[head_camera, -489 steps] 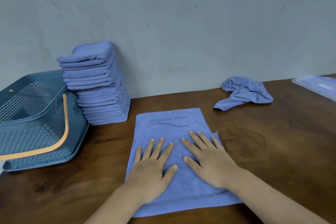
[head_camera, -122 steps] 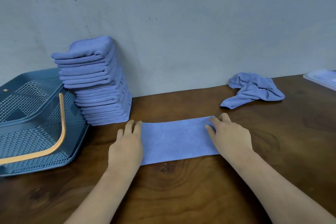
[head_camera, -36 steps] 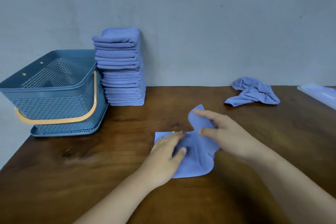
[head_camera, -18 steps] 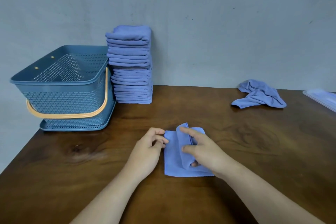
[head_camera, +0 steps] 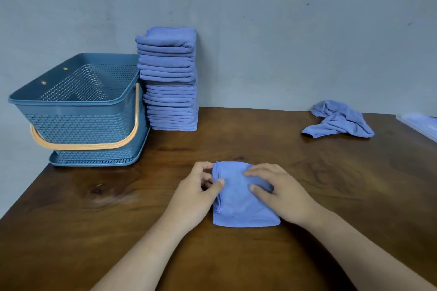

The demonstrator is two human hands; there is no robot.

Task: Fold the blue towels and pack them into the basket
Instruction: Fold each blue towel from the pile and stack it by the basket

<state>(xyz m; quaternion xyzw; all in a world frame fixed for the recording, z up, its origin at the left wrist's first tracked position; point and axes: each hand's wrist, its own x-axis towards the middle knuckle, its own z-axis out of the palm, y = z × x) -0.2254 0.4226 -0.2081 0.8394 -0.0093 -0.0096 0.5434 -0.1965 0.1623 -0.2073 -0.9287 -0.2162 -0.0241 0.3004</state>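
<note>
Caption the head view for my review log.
Left hand pinches and right hand presses a folded blue cloth towel on a brown wooden table.

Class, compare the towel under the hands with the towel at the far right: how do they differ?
The near towel is folded flat and square-edged; the far towel lies crumpled. The left hand and right hand touch the near towel; nothing touches the far towel. Both are blue, on the table.

Worn on the head, one wide-angle view. Looks forward and down across the counter (head_camera: 331,196) toward the grey wall (head_camera: 283,30). Sits close above the left hand (head_camera: 194,196) and right hand (head_camera: 286,196) at the folded towel (head_camera: 238,205), with forearms at the bottom edge.
</note>
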